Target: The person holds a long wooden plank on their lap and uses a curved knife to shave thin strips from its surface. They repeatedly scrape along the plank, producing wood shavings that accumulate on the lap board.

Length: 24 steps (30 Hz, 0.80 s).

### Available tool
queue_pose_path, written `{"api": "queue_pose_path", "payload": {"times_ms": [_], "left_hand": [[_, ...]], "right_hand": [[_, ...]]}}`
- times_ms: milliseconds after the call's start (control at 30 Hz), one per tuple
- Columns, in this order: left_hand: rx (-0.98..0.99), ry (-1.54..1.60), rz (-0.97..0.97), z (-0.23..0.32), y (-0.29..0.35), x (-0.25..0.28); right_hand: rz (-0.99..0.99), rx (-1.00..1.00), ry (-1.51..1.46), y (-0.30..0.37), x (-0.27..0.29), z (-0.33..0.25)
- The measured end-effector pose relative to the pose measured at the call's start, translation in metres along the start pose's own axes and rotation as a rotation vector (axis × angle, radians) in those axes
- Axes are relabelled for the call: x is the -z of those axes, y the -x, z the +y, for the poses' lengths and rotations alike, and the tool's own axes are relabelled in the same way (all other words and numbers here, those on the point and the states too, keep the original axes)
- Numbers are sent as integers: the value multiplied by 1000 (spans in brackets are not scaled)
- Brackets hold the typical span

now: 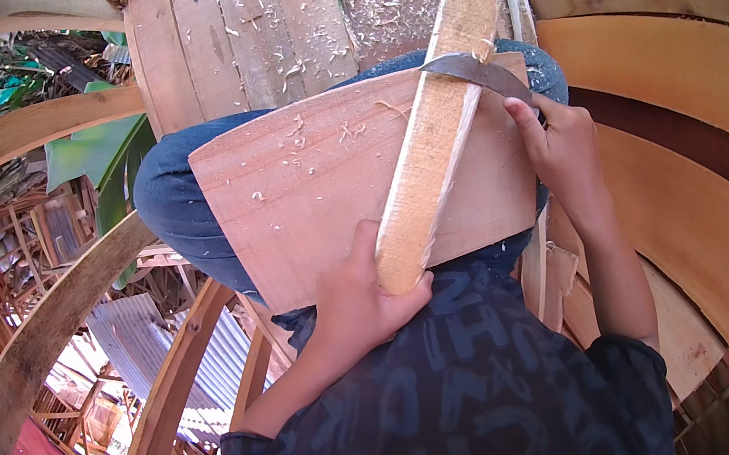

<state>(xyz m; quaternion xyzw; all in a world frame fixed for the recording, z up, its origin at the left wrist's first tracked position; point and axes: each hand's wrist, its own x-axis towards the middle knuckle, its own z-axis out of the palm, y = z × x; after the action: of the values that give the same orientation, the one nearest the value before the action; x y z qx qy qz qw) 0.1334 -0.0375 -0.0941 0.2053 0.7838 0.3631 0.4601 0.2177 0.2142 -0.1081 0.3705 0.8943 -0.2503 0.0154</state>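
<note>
My left hand is closed around the near end of a long, pale wooden strip, its thumb on the left edge. The strip slants up and to the right over a flat wooden board that rests across my lap. My right hand grips a knife whose dark, slightly curved blade lies across the strip near the board's far edge. The knife's handle is hidden inside my fist. Curled wood shavings are scattered on the board.
Beyond my knees, a plank floor is littered with shavings. Overlapping wooden planks form a wall close on my right. Open curved slats run along the left, with a green leaf and corrugated metal sheets outside them.
</note>
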Motion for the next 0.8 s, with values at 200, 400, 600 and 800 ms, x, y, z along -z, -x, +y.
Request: {"api": "queue_pose_path", "payload": {"times_ms": [200,400,600,800], "left_hand": [[-108,-34,3,-9,0,0],[-85,20,6,-6,0,0],[53,39,-89,1,0,5],[65,57,-84,1,0,5]], "right_hand": [[-641,-260,-691,-4,23,19],[-624,-285,-738,3,24,9],[-180,-51,-384,8,9,3],[-896,-68,-637,19,18,5]]}}
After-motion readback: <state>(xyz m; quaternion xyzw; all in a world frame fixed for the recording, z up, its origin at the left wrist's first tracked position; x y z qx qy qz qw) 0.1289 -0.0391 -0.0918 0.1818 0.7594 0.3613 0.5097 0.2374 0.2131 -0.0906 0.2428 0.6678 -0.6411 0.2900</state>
